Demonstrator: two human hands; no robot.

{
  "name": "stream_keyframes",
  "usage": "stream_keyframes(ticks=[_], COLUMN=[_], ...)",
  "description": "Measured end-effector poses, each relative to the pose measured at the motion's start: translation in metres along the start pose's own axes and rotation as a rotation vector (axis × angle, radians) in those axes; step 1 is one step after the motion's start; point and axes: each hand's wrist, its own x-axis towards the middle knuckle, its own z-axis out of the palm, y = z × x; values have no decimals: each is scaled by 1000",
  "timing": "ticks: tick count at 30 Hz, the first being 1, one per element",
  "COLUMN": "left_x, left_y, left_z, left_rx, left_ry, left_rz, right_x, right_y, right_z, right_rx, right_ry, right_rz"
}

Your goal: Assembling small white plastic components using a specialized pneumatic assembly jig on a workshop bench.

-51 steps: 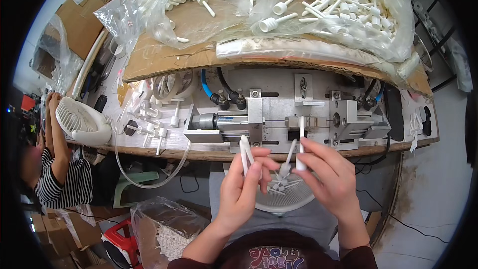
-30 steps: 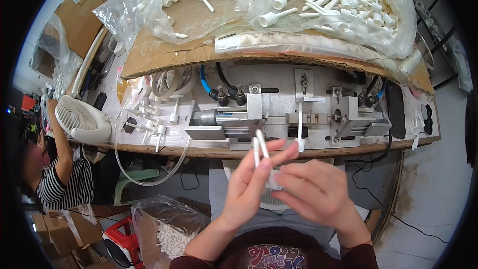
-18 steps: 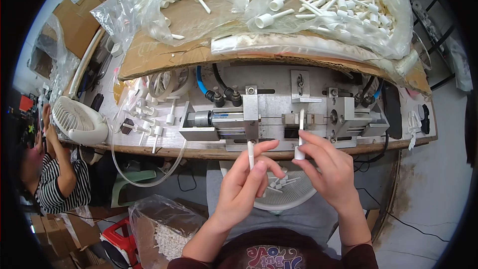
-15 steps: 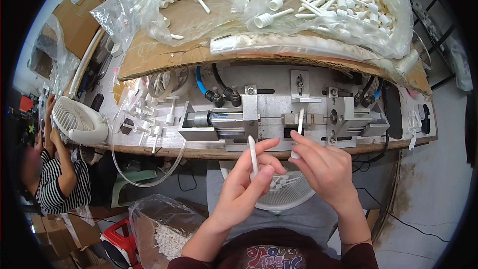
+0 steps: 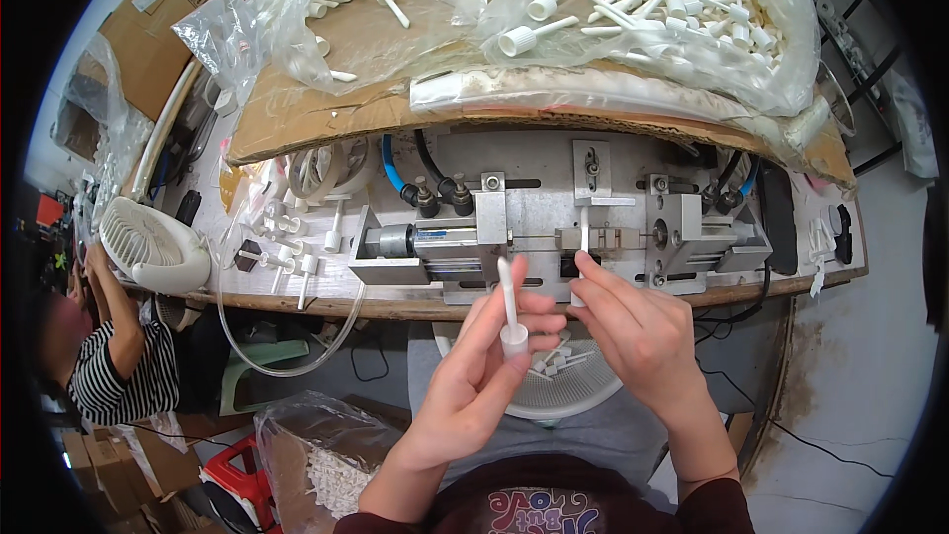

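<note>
One capped stick (image 5: 508, 301): left hand (image 5: 474, 366) grasping it. Second stick (image 5: 584, 230): right hand (image 5: 638, 328) pinching it near the metal fixture (image 5: 619, 238)

The machine (image 5: 492, 227) is dull grey metal with smooth faces, and the white sticks (image 5: 508, 302) just in front of it look like smooth, matt plastic. Behind the machine, glossy, crumpled clear film (image 5: 289, 25) lies over rough brown cardboard (image 5: 331, 121); left of the machine, the fan (image 5: 183, 265) is smooth plastic.

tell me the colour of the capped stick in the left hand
White: the capped stick in the left hand, best seen in the head view.
</note>
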Motion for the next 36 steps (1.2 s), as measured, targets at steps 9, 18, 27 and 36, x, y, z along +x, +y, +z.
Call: stream_keyframes(ticks=[9,18,27,36], left_x=[-3,22,41,49], left_y=[10,2,-22,-17], left_z=[-8,1,12,14], left_rx=[364,1124,1483,1498], left_ry=[72,19,-41,-60], left_rz=[322,648,707,669], right_x=[17,155,238,210], right_y=[-3,64,99,113], right_z=[-20,-86,-66,-62], right_rx=[24,-73,-563,-425], right_ry=[-57,340,-707,-302], right_rz=[-26,5,264,-68])
